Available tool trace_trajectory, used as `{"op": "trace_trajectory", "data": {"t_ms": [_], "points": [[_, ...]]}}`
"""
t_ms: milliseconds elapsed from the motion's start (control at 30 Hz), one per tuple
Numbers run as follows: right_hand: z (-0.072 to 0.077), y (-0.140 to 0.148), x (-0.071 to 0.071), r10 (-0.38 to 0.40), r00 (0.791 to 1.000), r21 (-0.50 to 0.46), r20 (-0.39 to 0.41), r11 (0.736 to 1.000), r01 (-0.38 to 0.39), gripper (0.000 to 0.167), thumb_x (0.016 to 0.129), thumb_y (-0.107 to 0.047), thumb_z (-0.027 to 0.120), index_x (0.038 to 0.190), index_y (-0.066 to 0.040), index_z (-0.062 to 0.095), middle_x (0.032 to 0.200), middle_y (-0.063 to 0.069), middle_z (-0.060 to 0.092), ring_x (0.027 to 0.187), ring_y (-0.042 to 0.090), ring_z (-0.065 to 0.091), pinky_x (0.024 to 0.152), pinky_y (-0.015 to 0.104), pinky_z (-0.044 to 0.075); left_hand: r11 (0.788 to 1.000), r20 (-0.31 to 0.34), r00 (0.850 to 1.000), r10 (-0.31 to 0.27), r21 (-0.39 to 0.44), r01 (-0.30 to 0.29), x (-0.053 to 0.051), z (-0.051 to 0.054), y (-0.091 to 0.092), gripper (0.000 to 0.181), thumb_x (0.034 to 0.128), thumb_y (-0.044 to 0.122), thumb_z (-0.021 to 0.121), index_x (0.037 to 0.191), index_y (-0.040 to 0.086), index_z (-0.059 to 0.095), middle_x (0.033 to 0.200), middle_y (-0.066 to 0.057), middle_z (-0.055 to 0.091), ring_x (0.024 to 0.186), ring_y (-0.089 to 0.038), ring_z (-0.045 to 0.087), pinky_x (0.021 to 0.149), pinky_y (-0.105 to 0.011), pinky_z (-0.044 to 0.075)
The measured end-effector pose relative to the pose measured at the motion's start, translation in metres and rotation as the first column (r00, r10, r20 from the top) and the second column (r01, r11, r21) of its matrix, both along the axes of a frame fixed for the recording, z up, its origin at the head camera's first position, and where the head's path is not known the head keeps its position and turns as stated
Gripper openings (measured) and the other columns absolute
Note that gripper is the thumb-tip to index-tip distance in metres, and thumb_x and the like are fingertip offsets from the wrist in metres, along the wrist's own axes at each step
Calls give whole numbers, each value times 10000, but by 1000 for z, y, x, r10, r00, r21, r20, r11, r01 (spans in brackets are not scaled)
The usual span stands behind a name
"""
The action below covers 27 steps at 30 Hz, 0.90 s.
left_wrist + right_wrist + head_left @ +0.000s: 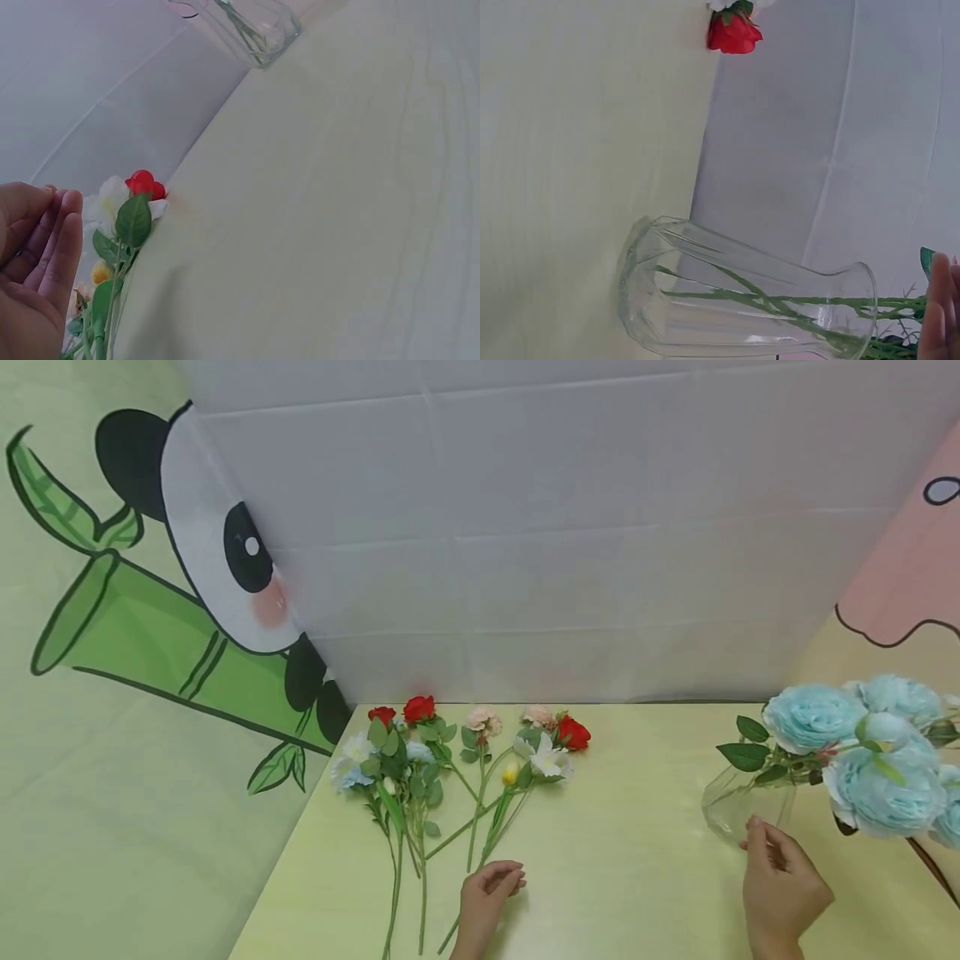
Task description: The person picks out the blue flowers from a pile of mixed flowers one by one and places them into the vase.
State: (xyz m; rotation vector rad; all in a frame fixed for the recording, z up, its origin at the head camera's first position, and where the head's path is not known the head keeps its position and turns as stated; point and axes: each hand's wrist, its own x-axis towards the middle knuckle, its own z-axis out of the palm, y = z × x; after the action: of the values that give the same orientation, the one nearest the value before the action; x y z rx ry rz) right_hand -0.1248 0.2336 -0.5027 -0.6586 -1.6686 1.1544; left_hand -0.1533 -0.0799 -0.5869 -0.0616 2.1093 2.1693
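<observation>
In the head view my left hand [491, 902] hovers over the near part of the table, fingers loosely bent and holding nothing. Beside it lie the lower stems of a flower bunch with a red rose [573, 733], a white lily [546, 756] and a yellow tulip [511, 774]. My right hand [783, 885], its fingers loosely bent, is in front of a clear glass vase [717, 814]; nothing shows in its grasp. Large light-blue flowers [813, 718] lean out of the vase to the right. The right wrist view shows green stems [765, 300] inside the glass.
More artificial flowers lie at the table's left, among them another red rose [418, 708], pale blue blooms [348, 772] and pink carnations [483, 722]. A pale cloth [562, 543] hangs behind the yellow table [630, 860], and a panda-print cloth [210, 552] hangs at the left.
</observation>
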Motion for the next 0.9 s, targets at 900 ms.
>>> {"op": "trace_trajectory", "data": {"t_ms": [900], "points": [[-39,-24,22,120,895,105,430,978,-181,226,840,-259,664,788,-49,731,528,-17,652,412,-195,398,452,72,329,853,34,967,251,-480,-205,-12,21,-129,323,882,149,604,1138,-48,598,984,-167,675,808,-190,671,675,-245,540]]}}
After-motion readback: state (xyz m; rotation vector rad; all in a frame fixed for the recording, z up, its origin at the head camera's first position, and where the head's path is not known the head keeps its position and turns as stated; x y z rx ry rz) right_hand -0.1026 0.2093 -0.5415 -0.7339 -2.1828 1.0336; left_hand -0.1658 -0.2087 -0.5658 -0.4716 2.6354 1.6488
